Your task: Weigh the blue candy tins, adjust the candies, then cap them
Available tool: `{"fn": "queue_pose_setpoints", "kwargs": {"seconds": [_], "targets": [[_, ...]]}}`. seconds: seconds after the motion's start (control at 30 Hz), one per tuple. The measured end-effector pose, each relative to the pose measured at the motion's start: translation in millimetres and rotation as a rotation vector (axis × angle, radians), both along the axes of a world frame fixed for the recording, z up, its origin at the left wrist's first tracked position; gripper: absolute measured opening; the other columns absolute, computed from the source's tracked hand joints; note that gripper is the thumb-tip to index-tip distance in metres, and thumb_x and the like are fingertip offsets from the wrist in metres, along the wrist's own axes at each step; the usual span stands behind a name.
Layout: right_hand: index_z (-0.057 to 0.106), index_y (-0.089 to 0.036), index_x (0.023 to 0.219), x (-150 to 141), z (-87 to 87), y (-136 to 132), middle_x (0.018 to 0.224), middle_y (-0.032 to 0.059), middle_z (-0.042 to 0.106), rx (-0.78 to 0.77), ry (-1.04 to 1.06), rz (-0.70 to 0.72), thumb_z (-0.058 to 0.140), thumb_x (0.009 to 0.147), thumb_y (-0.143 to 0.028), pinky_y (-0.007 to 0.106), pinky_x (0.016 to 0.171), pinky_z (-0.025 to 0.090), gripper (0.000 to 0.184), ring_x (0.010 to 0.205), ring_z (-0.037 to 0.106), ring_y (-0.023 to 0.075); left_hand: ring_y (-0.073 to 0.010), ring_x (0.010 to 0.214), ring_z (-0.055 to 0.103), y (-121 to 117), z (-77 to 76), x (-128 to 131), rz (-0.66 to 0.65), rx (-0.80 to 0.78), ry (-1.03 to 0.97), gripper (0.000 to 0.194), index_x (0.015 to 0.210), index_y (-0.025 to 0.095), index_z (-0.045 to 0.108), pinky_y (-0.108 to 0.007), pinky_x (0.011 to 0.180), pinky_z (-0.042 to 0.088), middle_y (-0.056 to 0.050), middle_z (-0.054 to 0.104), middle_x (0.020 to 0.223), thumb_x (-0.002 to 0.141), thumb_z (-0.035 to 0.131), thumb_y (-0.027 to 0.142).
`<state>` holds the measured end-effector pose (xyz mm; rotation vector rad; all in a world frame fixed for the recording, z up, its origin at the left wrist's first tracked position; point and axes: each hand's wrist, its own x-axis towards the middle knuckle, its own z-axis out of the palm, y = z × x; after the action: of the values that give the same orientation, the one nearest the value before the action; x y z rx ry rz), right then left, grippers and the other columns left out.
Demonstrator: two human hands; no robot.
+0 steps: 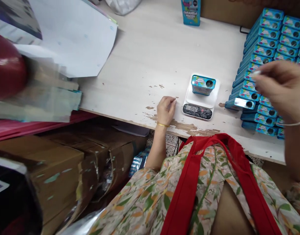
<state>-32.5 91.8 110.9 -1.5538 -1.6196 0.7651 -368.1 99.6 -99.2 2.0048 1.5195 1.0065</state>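
Note:
A white digital kitchen scale point(201, 101) sits near the table's front edge, with a blue candy tin point(203, 85) upright on it. Its display is lit; the digits are hard to read for certain. My left hand point(166, 110) rests on the table left of the scale, fingers curled in and nothing visible in them. Over the rows of blue tins point(267, 50) on the right, my right hand point(284, 86) pinches a small white piece point(256, 73) between thumb and fingertips. Just below it, one tin with a bare silvery top point(244, 103) stands at the front of the rows.
Another blue tin point(191, 13) stands at the back of the table. White paper sheets point(79, 36), clear plastic bags point(49, 101) and a dark red round object point(7, 67) lie to the left. Cardboard boxes point(59, 156) are below the table's left edge.

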Motion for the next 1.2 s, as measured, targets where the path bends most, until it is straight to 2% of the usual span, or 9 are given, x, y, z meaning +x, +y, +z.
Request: {"fn": "queue_pose_setpoints", "kwargs": {"seconds": [0.2,0.33,0.43,0.53,0.6,0.73,0.9,1.03,1.2], "targets": [[0.071,-0.011,0.089,-56.8,-62.7,46.1,0.062,-0.0052,0.047,-0.087,-0.090,0.234,0.067,0.083,-0.018,0.024,0.062,0.042,0.009,0.060,0.047,0.0072,-0.0184,0.090,0.064,-7.6,-0.3,0.5,0.001,0.010,-0.019,0.019,0.094,0.021,0.065,-0.032,0.083,0.053,-0.007,0.068,0.094,0.098,0.051,0.033],[0.071,-0.014,0.100,-56.3,-57.3,50.4,0.063,-0.0054,0.051,-0.083,-0.026,0.219,0.068,0.081,-0.020,0.023,0.057,0.039,0.020,0.057,0.046,0.0079,-0.0181,0.087,0.064,-12.5,-4.7,-1.2,0.015,0.002,-0.040,0.018,0.092,0.020,0.066,-0.033,0.080,0.053,-0.007,0.068,0.091,0.097,0.052,0.032],[0.071,-0.019,0.087,-50.4,-35.5,28.4,0.061,-0.0042,0.054,-0.127,0.136,0.162,0.066,0.086,-0.025,0.023,0.052,0.035,0.008,0.054,0.045,0.0087,-0.0182,0.088,0.064,-11.9,-4.3,-1.0,0.018,-0.011,-0.038,0.019,0.092,0.021,0.065,-0.034,0.081,0.053,-0.006,0.068,0.092,0.097,0.052,0.033],[0.070,-0.020,0.084,-42.9,-31.6,-10.8,0.064,-0.0013,0.057,-0.357,0.459,0.078,0.071,0.085,-0.033,0.023,0.047,0.034,0.013,0.053,0.047,0.0095,-0.0190,0.089,0.064,-7.4,-0.3,-0.5,0.021,-0.006,-0.059,0.020,0.092,0.021,0.065,-0.035,0.083,0.053,-0.006,0.068,0.092,0.098,0.052,0.034],[0.069,-0.018,0.083,-37.0,-48.1,-41.9,0.066,0.0001,0.059,-0.588,0.629,0.037,0.075,0.081,-0.038,0.022,0.045,0.033,0.022,0.051,0.048,0.0090,-0.0188,0.090,0.063,-2.4,4.1,-0.4,0.021,0.014,-0.067,0.021,0.091,0.021,0.065,-0.036,0.083,0.052,-0.005,0.068,0.092,0.099,0.052,0.035],[0.065,-0.018,0.077,-24.4,-108.1,-100.2,0.071,0.0014,0.063,-0.906,0.823,-0.116,0.082,0.072,-0.047,0.021,0.050,0.041,0.035,0.057,0.055,0.0096,-0.0163,0.088,0.063,12.5,17.4,-0.1,-0.007,0.136,-0.058,0.023,0.091,0.019,0.066,-0.034,0.080,0.052,-0.004,0.067,0.089,0.100,0.052,0.035],[0.068,-0.020,0.075,-12.2,-160.4,-140.5,0.070,0.0002,0.064,-0.884,0.887,-0.339,0.088,0.062,-0.050,0.020,0.048,0.039,0.039,0.057,0.054,0.0095,-0.0147,0.091,0.061,34.5,42.8,2.6,-0.081,0.245,-0.018,0.023,0.095,0.021,0.064,-0.037,0.081,0.052,-0.003,0.066,0.092,0.103,0.049,0.037],[0.067,-0.021,0.077,-9.6,-173.0,-147.8,0.071,0.0003,0.065,-0.832,0.874,-0.323,0.083,0.067,-0.052,0.022,0.049,0.039,0.037,0.058,0.054,0.0107,-0.0155,0.097,0.059,49.6,63.1,14.4,-0.143,0.260,0.014,0.029,0.108,0.023,0.060,-0.039,0.085,0.053,-0.004,0.064,0.103,0.103,0.045,0.047],[0.065,-0.022,0.078,-10.3,-179.5,-148.2,0.072,0.0000,0.065,-0.819,0.859,-0.296,0.079,0.071,-0.054,0.023,0.051,0.039,0.036,0.058,0.055,0.0109,-0.0260,0.123,0.053,69.9,68.5,38.7,-0.377,0.206,0.127,0.069,0.134,0.027,0.048,-0.047,0.104,0.047,-0.009,0.059,0.129,0.086,0.054,0.076]]}}
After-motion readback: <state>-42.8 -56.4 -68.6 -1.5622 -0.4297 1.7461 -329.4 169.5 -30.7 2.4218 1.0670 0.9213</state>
